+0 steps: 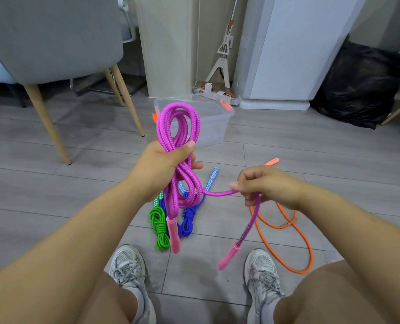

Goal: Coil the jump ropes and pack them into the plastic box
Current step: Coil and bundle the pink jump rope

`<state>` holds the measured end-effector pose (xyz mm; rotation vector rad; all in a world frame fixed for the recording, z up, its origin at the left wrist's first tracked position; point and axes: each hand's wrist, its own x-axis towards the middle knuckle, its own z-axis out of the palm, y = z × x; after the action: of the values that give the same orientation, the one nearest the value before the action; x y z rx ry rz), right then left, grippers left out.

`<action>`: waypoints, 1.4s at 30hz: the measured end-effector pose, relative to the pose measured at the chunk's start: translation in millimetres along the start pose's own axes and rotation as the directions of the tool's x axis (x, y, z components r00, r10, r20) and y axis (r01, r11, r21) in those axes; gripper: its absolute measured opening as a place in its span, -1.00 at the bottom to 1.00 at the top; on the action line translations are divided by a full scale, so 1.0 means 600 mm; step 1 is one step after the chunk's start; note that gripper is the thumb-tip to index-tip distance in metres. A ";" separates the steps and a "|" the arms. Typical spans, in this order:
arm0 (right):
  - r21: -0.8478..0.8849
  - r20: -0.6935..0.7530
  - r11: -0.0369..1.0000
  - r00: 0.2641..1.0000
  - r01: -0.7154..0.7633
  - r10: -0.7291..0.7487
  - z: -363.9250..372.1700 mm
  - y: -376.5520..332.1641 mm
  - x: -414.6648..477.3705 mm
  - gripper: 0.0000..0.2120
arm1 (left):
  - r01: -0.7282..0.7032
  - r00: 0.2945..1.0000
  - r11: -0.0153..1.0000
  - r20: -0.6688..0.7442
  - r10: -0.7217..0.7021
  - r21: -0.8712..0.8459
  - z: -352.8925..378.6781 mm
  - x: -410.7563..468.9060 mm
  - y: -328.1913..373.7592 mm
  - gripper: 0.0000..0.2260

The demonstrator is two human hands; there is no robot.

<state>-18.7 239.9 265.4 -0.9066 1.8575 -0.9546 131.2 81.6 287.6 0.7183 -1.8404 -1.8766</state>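
Magenta jump rope: coiling under way. Left hand grips the gathered loops above the floor; right hand pinches the free tail, pink handle dangling. Next: wrap tail round the bundle. Plastic box: open, beyond, apparently unfilled.

braided magenta rope, clear plastic box

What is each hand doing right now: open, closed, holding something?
Left hand: closed around the coiled loops of the purple jump rope.
Right hand: pinching the same rope's loose end, with a pink handle dangling below.
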 end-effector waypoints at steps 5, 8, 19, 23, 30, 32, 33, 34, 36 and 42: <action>-0.584 -0.083 0.803 0.993 -0.120 0.087 0.003 0.021 0.006 -0.64 | -0.014 1.000 0.998 0.028 0.012 0.061 -0.004 -0.003 -0.003 -0.82; -0.346 -0.065 0.937 0.994 0.056 -0.083 0.023 0.002 0.008 -0.57 | -0.038 0.996 0.985 0.084 0.024 0.170 0.005 -0.012 -0.005 -0.84; -0.177 -0.227 0.962 0.942 0.209 -0.246 0.021 -0.023 0.012 -0.81 | -0.016 1.000 0.937 -0.006 0.019 0.348 -0.008 -0.001 0.002 -0.77; -0.490 -0.401 0.759 0.662 0.430 -0.634 0.019 -0.035 -0.003 -0.77 | -0.057 0.997 0.716 0.072 0.009 0.695 -0.020 0.009 -0.014 -0.67; -0.455 -0.371 0.716 0.618 0.530 -0.693 0.031 -0.076 0.004 -0.89 | -0.371 0.870 0.413 0.467 -0.160 0.832 0.023 -0.017 -0.027 -0.76; -0.243 -0.460 0.827 0.690 0.507 -0.558 0.022 -0.077 0.021 -0.86 | -0.416 0.852 0.503 0.518 -0.076 0.757 0.029 -0.029 -0.019 -0.81; -0.180 -0.479 0.864 0.725 0.470 -0.494 0.015 -0.073 0.031 -0.83 | -0.410 0.862 0.567 0.507 -0.015 0.715 0.028 -0.032 -0.013 -0.82; -0.155 -0.473 0.892 0.761 0.424 -0.444 0.010 -0.070 0.036 -0.82 | -0.398 0.881 0.624 0.469 0.057 0.672 0.025 -0.033 -0.008 -0.80; -0.164 -0.405 0.925 0.832 0.343 -0.380 0.008 -0.061 0.043 -0.79 | -0.365 0.921 0.700 0.346 0.177 0.614 0.016 -0.031 0.000 -0.67; -0.335 -0.206 0.910 0.924 0.244 -0.323 0.053 -0.054 0.019 -0.84 | -0.255 0.966 0.850 0.083 0.245 0.461 0.000 -0.024 0.003 -0.49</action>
<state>12.3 207.1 278.1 -1.3253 2.1742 -1.0157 142.0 90.5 290.7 0.5673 -2.3087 -1.2858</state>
